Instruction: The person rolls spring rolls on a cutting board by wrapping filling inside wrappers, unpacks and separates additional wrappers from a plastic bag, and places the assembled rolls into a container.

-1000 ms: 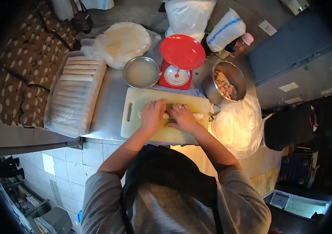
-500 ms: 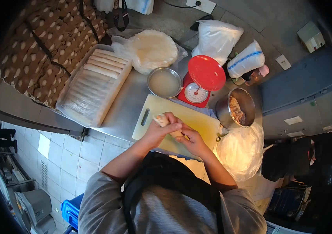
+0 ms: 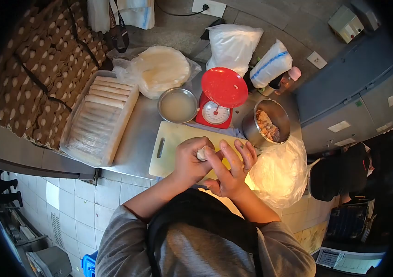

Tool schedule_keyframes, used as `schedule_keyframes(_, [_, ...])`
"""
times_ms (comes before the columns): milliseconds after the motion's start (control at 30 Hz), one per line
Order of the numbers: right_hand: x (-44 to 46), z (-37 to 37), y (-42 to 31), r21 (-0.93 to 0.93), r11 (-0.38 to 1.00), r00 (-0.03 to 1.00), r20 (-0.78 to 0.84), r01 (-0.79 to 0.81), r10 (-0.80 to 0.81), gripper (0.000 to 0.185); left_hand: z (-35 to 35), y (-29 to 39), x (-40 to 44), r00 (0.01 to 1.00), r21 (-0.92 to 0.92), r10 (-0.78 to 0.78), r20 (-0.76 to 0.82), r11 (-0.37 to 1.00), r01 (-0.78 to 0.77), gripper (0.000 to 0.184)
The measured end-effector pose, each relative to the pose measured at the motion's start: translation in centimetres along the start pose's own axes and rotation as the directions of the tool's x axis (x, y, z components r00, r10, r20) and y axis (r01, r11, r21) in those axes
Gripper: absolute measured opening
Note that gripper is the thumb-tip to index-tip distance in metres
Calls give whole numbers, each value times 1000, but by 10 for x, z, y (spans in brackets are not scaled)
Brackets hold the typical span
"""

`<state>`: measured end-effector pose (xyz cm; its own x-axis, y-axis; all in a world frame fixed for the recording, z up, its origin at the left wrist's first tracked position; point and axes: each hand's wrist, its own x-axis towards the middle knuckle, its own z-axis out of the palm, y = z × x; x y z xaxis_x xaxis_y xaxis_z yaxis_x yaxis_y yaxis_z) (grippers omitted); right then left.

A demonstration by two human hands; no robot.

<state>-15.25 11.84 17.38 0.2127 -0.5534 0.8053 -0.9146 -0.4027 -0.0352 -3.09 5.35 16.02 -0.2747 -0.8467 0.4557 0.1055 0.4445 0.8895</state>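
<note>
My left hand (image 3: pixel 192 160) is closed around a spring roll, and only the roll's pale end (image 3: pixel 201 153) shows past the fingers. My right hand (image 3: pixel 232 170) is beside it with fingers spread, a fingertip at or very near the roll's end. Both hands are above a cream cutting board (image 3: pixel 173 147). Behind the board stands a metal bowl of cloudy liquid (image 3: pixel 177 105). A steel pot (image 3: pixel 282 117) at the right holds an orange-brown filling (image 3: pixel 265 123). Round pale wrappers (image 3: pixel 162 67) lie stacked on plastic at the back.
A plastic tray (image 3: pixel 125 124) of finished rolls, partly under film, sits at the left beside stacked egg trays (image 3: pixel 44 69). A red kitchen scale (image 3: pixel 224 87) stands behind the board. At the right is a large clear plastic bag (image 3: pixel 279 175), near grey cabinets (image 3: pixel 344 101).
The roll has turned upright, end up, in my left hand. My right hand has come off its side and spread its fingers. The whole view has shifted slightly.
</note>
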Motion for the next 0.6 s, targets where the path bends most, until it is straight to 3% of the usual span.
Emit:
schedule_keyframes(133, [10,-2,-5,6,1000,999,37,-3,3,41,0,-8,-2,999,102,-49,-2,994,49,21])
schedule_keyframes(267, [14,7,-3,58,997,998,31,44,-46,31,-1,1,3,1000,69,-5,-14,998,6,18])
schedule_keyframes(367, [19,13,-1,72,996,997,42,59,-62,30,-2,-3,4,999,72,34,-36,997,-32,18])
schedule_keyframes(467, [30,10,7,128,990,982,171,55,-77,36,4,-13,3,999,24,10,-51,1000,-9,20])
schedule_keyframes(533, [29,0,15,461,880,992,91,-117,84,43,2,-18,5,999,55,-44,-18,997,45,22])
schedule_keyframes(567, [28,-5,20,612,770,983,77,-179,167,46,1,-17,8,991,-52,-131,12,990,132,22])
schedule_keyframes(600, [27,-11,22,614,750,964,73,-246,257,55,-1,-11,10,975,-158,-218,54,962,223,22])
